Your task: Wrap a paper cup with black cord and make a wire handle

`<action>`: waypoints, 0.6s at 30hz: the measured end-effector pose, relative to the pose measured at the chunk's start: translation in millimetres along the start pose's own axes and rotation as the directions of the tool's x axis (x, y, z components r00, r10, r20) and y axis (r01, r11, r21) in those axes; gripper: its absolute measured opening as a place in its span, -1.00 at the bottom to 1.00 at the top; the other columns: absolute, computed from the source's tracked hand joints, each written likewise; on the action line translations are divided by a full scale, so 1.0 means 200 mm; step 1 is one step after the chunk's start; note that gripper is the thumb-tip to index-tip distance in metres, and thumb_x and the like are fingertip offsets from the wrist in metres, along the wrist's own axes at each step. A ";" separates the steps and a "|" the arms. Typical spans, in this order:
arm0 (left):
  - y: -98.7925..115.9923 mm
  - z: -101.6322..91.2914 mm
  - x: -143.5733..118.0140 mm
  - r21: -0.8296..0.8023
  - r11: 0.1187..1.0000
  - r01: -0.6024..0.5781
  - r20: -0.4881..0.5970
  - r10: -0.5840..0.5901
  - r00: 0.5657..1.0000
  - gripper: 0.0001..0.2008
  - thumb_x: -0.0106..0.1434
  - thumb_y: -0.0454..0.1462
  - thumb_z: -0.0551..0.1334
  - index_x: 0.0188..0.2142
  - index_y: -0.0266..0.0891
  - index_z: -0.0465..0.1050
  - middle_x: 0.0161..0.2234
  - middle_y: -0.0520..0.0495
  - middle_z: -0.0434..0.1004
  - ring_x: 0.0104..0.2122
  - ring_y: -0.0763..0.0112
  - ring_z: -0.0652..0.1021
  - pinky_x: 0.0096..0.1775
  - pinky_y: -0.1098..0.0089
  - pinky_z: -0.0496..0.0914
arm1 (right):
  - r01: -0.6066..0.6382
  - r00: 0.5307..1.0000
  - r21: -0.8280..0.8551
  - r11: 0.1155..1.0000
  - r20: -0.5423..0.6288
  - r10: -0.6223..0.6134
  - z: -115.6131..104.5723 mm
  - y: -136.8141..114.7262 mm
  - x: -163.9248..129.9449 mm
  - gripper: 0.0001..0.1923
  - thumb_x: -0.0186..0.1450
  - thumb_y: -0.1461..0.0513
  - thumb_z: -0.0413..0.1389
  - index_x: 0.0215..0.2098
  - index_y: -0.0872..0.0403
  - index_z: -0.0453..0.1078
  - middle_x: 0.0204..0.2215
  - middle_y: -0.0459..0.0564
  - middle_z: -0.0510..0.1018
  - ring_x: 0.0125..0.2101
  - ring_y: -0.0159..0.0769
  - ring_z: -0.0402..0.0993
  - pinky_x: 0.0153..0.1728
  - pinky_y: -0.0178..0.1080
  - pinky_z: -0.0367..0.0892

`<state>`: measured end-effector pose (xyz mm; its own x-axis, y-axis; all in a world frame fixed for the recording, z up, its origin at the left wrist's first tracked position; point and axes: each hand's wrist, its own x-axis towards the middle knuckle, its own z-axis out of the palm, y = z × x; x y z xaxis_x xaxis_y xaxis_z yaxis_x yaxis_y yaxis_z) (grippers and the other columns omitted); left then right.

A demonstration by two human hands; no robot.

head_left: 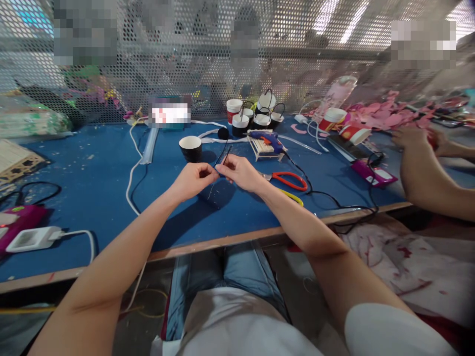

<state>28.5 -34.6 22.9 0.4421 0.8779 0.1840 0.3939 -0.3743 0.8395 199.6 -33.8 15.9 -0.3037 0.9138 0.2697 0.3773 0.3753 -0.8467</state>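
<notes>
Above the blue tabletop my left hand [196, 178] and my right hand [240, 171] meet fingertip to fingertip, both closed in a pinch. A thin black cord [227, 152] sticks up from between the fingers; where its lower part lies within the grip is hidden. Behind the hands sits a small round black piece [223, 133], and a dark strand runs down from it toward my fingertips. Just beyond my left hand stands a black paper cup [190, 147] with a white inside. Pliers with red handles [290, 181] lie beside my right wrist, partly covered by it.
Several cups with black looped handles [261, 120] stand at the back. A blue glue gun [267, 140] rests on a small wooden rack [260, 152], its cable trailing right. Purple power strips [374, 173] lie at both sides. At far right are another person's hands [411, 141] near pink petals.
</notes>
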 end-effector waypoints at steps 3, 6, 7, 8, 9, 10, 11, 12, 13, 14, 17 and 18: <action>-0.01 0.01 0.00 0.119 0.992 -0.050 -0.047 0.056 0.997 -0.76 0.10 -0.16 0.18 -0.48 -0.34 0.42 -0.55 0.00 0.42 -0.55 0.51 0.36 -0.48 0.48 0.21 | 0.003 0.998 -0.090 0.996 -0.057 -0.008 0.01 0.00 0.00 -0.73 0.20 0.08 0.05 -0.50 0.10 0.21 -0.67 -0.18 0.28 -0.62 -0.49 0.19 -0.59 -0.38 0.10; -0.02 0.02 -0.01 0.191 0.977 -0.095 -0.089 0.114 0.990 -0.77 0.10 -0.17 0.17 -0.49 -0.33 0.40 -0.53 -0.02 0.44 -0.52 0.49 0.38 -0.46 0.47 0.22 | 0.000 0.992 -0.149 0.989 -0.121 -0.018 0.02 -0.01 0.00 -0.72 0.18 0.10 0.08 -0.55 0.10 0.18 -0.66 -0.17 0.27 -0.59 -0.49 0.17 -0.57 -0.38 0.08; -0.02 0.02 -0.01 0.193 0.977 -0.095 -0.089 0.114 0.990 -0.77 0.10 -0.17 0.18 -0.50 -0.33 0.39 -0.54 -0.01 0.42 -0.52 0.50 0.37 -0.47 0.47 0.21 | -0.006 0.992 -0.139 0.990 -0.122 -0.011 0.02 -0.01 0.00 -0.71 0.18 0.11 0.08 -0.56 0.10 0.16 -0.66 -0.18 0.26 -0.60 -0.50 0.16 -0.58 -0.38 0.08; -0.02 0.02 -0.01 0.172 0.981 -0.085 -0.079 0.100 0.992 -0.76 0.10 -0.16 0.18 -0.51 -0.33 0.39 -0.56 0.00 0.40 -0.54 0.51 0.35 -0.48 0.48 0.19 | -0.008 0.995 -0.101 0.995 -0.105 -0.003 0.02 -0.01 0.00 -0.71 0.18 0.11 0.08 -0.56 0.10 0.17 -0.67 -0.18 0.26 -0.61 -0.50 0.16 -0.59 -0.38 0.08; -0.02 0.02 -0.01 0.126 0.990 -0.068 -0.061 0.076 0.995 -0.74 0.10 -0.15 0.18 -0.52 -0.33 0.39 -0.58 0.02 0.37 -0.56 0.53 0.32 -0.49 0.48 0.17 | -0.004 0.998 -0.037 0.999 -0.067 0.001 0.02 -0.02 -0.01 -0.73 0.19 0.10 0.07 -0.53 0.10 0.18 -0.66 -0.18 0.27 -0.62 -0.51 0.18 -0.60 -0.39 0.10; -0.01 0.01 -0.01 0.058 0.997 -0.045 -0.036 0.047 0.998 -0.73 0.10 -0.13 0.19 -0.52 -0.34 0.39 -0.59 0.03 0.35 -0.57 0.55 0.30 -0.50 0.49 0.15 | 0.002 1.000 0.045 0.999 -0.018 -0.001 0.01 -0.02 -0.01 -0.75 0.20 0.10 0.07 -0.49 0.11 0.20 -0.65 -0.18 0.29 -0.63 -0.51 0.20 -0.61 -0.39 0.12; -0.01 0.01 -0.01 -0.021 1.000 -0.019 -0.007 0.019 1.000 -0.72 0.09 -0.12 0.20 -0.52 -0.34 0.39 -0.60 0.04 0.34 -0.57 0.56 0.29 -0.50 0.49 0.14 | 0.004 1.000 0.129 0.992 0.030 -0.008 0.01 -0.02 -0.01 -0.76 0.20 0.10 0.07 -0.45 0.11 0.22 -0.64 -0.18 0.32 -0.63 -0.51 0.22 -0.62 -0.39 0.15; 0.00 0.01 -0.01 -0.096 0.995 0.007 0.023 -0.004 1.000 -0.71 0.07 -0.10 0.22 -0.51 -0.33 0.40 -0.60 0.05 0.34 -0.57 0.56 0.28 -0.50 0.49 0.14 | 0.002 0.997 0.201 0.980 0.071 -0.017 0.00 -0.02 -0.01 -0.77 0.20 0.10 0.08 -0.42 0.12 0.23 -0.63 -0.17 0.34 -0.63 -0.51 0.24 -0.62 -0.39 0.18; 0.00 0.01 -0.01 -0.156 0.987 0.026 0.045 -0.020 0.999 -0.71 0.06 -0.09 0.23 -0.50 -0.33 0.40 -0.59 0.05 0.35 -0.57 0.56 0.29 -0.49 0.49 0.14 | -0.005 0.995 0.250 0.968 0.100 -0.021 0.00 -0.02 -0.01 -0.76 0.19 0.10 0.08 -0.41 0.12 0.24 -0.62 -0.17 0.35 -0.63 -0.51 0.25 -0.62 -0.40 0.20; 0.00 0.01 -0.01 -0.195 0.980 0.039 0.058 -0.029 0.998 -0.70 0.04 -0.09 0.25 -0.49 -0.33 0.41 -0.58 0.05 0.36 -0.56 0.56 0.29 -0.49 0.49 0.15 | -0.014 0.994 0.271 0.962 0.111 -0.017 -0.01 -0.02 -0.01 -0.76 0.19 0.10 0.09 -0.42 0.13 0.25 -0.63 -0.17 0.35 -0.64 -0.51 0.25 -0.63 -0.40 0.21; 0.00 0.01 0.00 -0.207 0.977 0.049 0.056 -0.039 0.998 -0.72 0.04 -0.12 0.26 -0.47 -0.34 0.43 -0.55 0.04 0.37 -0.53 0.55 0.30 -0.46 0.48 0.16 | -0.029 0.996 0.234 0.972 0.087 0.009 -0.01 -0.01 0.00 -0.73 0.19 0.08 0.09 -0.45 0.13 0.25 -0.68 -0.19 0.31 -0.67 -0.53 0.22 -0.64 -0.41 0.19; 0.00 0.01 0.00 -0.199 0.979 0.044 0.047 -0.035 0.998 -0.73 0.04 -0.13 0.26 -0.45 -0.34 0.43 -0.54 0.03 0.38 -0.52 0.55 0.31 -0.45 0.48 0.17 | -0.026 0.998 0.208 0.978 0.069 0.012 -0.01 -0.01 0.00 -0.73 0.19 0.07 0.09 -0.45 0.13 0.25 -0.69 -0.20 0.30 -0.68 -0.54 0.22 -0.65 -0.42 0.18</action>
<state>29.5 -35.7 21.5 0.4654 0.8755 0.1301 0.2444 -0.2683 0.9318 201.2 -34.3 17.8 -0.3585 0.9054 0.2276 0.1951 0.3111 -0.9301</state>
